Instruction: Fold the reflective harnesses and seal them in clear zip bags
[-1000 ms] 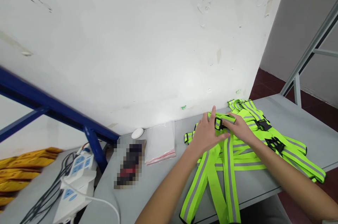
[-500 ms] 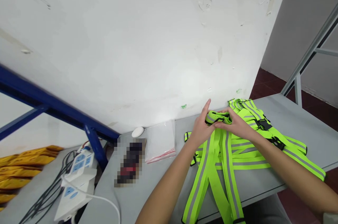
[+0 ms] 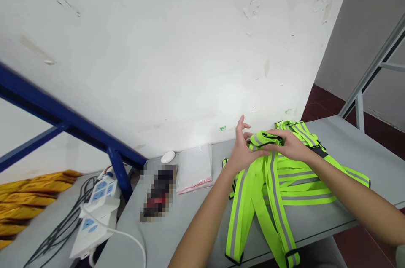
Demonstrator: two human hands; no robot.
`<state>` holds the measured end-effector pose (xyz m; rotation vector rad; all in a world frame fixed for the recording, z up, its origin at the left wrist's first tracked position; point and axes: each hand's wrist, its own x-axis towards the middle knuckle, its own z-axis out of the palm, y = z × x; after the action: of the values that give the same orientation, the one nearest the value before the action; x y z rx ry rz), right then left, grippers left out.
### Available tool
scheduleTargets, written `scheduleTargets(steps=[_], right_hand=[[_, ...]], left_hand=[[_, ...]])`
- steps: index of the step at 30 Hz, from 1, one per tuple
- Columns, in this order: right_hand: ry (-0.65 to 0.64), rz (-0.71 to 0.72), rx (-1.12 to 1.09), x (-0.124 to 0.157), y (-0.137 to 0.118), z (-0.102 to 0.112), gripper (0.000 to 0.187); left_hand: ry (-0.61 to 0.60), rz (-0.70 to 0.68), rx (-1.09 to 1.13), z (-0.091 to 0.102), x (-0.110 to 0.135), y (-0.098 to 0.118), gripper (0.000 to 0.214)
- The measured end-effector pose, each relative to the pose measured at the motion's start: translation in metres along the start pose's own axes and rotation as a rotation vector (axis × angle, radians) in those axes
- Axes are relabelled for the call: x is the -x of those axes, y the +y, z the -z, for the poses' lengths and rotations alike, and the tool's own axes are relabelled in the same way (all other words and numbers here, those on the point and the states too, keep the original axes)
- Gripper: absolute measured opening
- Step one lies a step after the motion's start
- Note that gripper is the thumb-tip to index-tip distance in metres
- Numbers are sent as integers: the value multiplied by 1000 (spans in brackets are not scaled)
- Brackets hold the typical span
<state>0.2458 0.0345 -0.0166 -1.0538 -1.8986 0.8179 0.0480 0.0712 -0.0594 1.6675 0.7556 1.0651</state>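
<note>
A neon yellow-green reflective strap vest [image 3: 240, 209] with grey stripes is bunched into a folded bundle at its top, between my two hands. My left hand [image 3: 241, 152] grips the left side of the bundle, thumb beneath it and forefinger raised off it. On the other side, my right hand [image 3: 290, 146] pinches the bundle between thumb and fingers. The vest's long straps hang from it towards me, past the table's front edge, with black buckles at their lower ends. More of the same vests [image 3: 308, 196] lie piled under and behind my right forearm.
On the grey table [image 3: 196, 217] lie clear plastic bags [image 3: 194, 169] with red edges, a white oval object [image 3: 168, 157] and a blurred-out item [image 3: 158, 196]. Power strips [image 3: 96, 209] with cables, yellow packets [image 3: 31, 194] and a blue frame [image 3: 69, 116] are at left. A white wall stands behind.
The folded bundle has turned slightly and moved a little right and down in view. My left fingers have loosened and curled differently. The view itself has shifted slightly.
</note>
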Motion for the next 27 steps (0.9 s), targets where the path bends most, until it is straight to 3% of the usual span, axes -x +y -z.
scheduleTargets(steps=[3,5,7,12,16,24,27], right_hand=[[98,6,-7,-2,1,-1,35],[134,19,13,-4,2,-2,35],[149,66,77,-7,4,-4,35],[79,375,446,-6,20,-11,47],[23,568,722,0,35,-16,60],[-43,584,779,0,19,-26,58],[-115,554,736,0,6,-25,63]], left_hand=[[-224,467,525,8,1,-12,94],[-259,631,622,6,3,-21,71],[-258,701,638,-4,6,-25,53],[-197,770,702,-35,17,-9,25],[-62,758,708,-39,27,6,28],[120,625,843,-27,35,25,52],[178,664,802,-29,35,27,59]])
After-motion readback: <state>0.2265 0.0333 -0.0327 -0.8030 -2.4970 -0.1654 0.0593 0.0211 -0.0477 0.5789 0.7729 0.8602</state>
